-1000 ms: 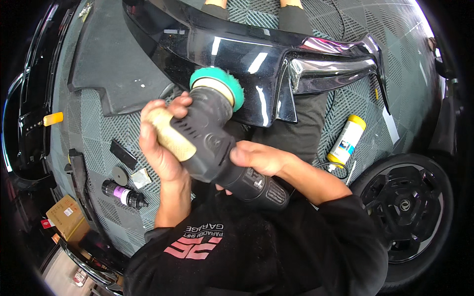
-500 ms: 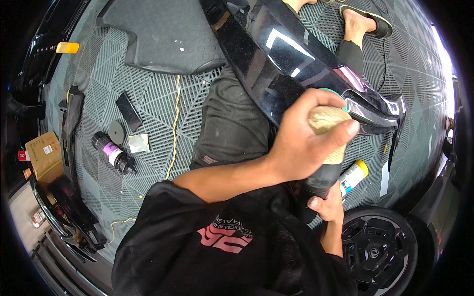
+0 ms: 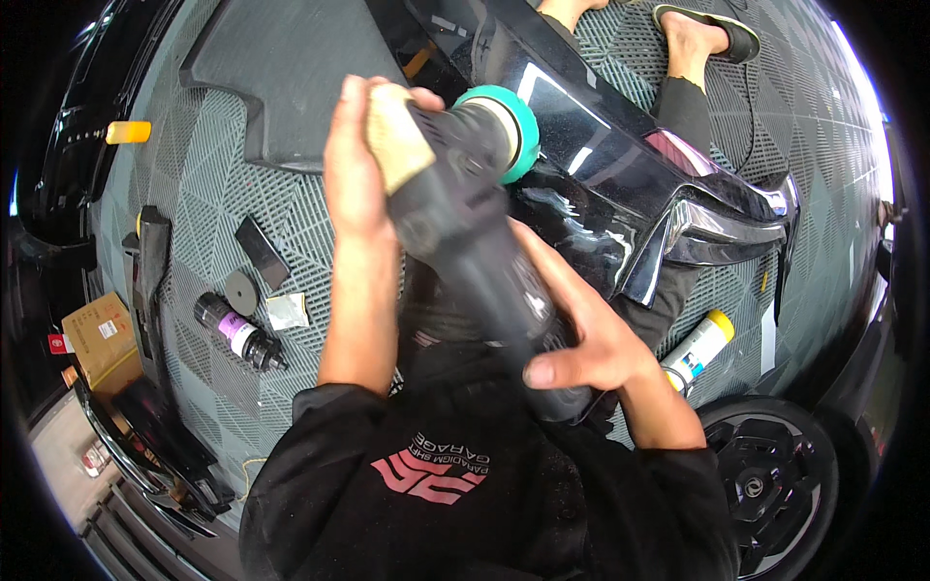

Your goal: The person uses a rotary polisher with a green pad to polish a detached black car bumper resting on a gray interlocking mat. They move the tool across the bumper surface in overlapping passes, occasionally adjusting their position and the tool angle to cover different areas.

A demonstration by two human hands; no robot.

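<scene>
A black polisher [image 3: 465, 232] with a teal pad [image 3: 526, 131] is held above my lap, a little blurred. My left hand [image 3: 351, 169] grips its head, which has a tan cover. Around the body near the rear end, my right hand [image 3: 591, 339] is closed with the thumb on top. The pad faces right, toward a glossy black car bumper [image 3: 601, 145] lying across my legs. White smears [image 3: 572, 223] show on the bumper just past the pad; I cannot tell whether the two touch.
On the left floor lie a dark bottle [image 3: 237, 332], a grey disc [image 3: 242, 292], a phone-like black slab [image 3: 263, 252] and a small packet [image 3: 288, 311]. A yellow-capped bottle [image 3: 699, 349] and a wheel [image 3: 775, 484] are at right. Another person's foot [image 3: 696, 41] rests beyond the bumper.
The polisher has come off the bumper and swung left, its pad now turned into view. My left hand moved left with its head; my right hand rose with the rear end.
</scene>
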